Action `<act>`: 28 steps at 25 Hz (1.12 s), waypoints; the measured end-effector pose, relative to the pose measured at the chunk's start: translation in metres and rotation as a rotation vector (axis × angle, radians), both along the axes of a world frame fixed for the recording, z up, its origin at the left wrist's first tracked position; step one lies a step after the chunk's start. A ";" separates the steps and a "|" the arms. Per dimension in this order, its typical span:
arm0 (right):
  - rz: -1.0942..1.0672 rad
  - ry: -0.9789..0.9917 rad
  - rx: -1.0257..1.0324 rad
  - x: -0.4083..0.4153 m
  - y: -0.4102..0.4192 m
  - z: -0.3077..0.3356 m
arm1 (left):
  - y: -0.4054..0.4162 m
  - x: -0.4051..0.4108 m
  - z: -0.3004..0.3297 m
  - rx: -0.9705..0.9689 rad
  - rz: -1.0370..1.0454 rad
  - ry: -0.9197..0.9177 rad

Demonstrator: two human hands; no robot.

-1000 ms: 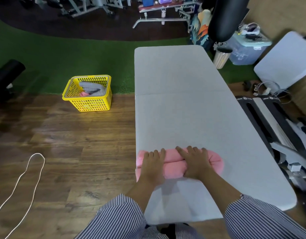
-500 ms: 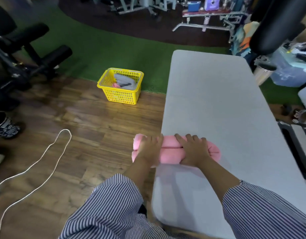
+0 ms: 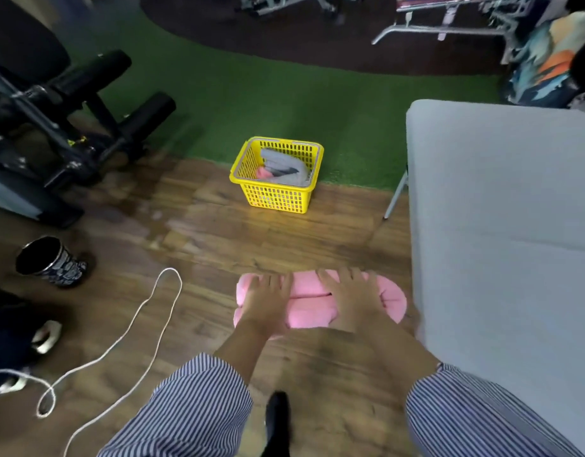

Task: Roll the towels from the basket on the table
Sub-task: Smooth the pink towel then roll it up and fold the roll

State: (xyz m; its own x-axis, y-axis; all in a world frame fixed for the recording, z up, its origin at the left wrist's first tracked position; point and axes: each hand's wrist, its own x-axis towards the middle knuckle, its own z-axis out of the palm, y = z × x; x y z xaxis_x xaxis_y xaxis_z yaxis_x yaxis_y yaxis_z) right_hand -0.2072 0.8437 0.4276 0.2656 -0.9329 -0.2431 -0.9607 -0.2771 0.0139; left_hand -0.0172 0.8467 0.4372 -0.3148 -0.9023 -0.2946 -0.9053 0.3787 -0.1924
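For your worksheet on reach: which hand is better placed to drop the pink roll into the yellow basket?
Probably the left hand: it grips the pink roll on the side nearer the yellow basket; the right hand sits by the table.

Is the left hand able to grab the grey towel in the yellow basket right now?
Probably not: the left hand is holding the pink towel roll, and the grey towel lies across bare floor in the yellow basket.

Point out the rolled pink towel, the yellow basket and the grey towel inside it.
pink towel (image 3: 312, 300): head view, on the roll's middle between the two hands.
yellow basket (image 3: 277, 200): head view, on its front mesh wall.
grey towel (image 3: 284, 164): head view, on its folded top inside the basket.
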 end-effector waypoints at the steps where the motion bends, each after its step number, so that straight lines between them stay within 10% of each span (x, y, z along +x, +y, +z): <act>1: -0.029 -0.013 0.009 0.013 -0.015 -0.003 | -0.018 0.014 0.001 0.003 -0.022 -0.004; 28: 0.149 -0.067 0.128 0.133 -0.512 -0.024 | -0.489 0.138 -0.020 0.094 0.109 0.060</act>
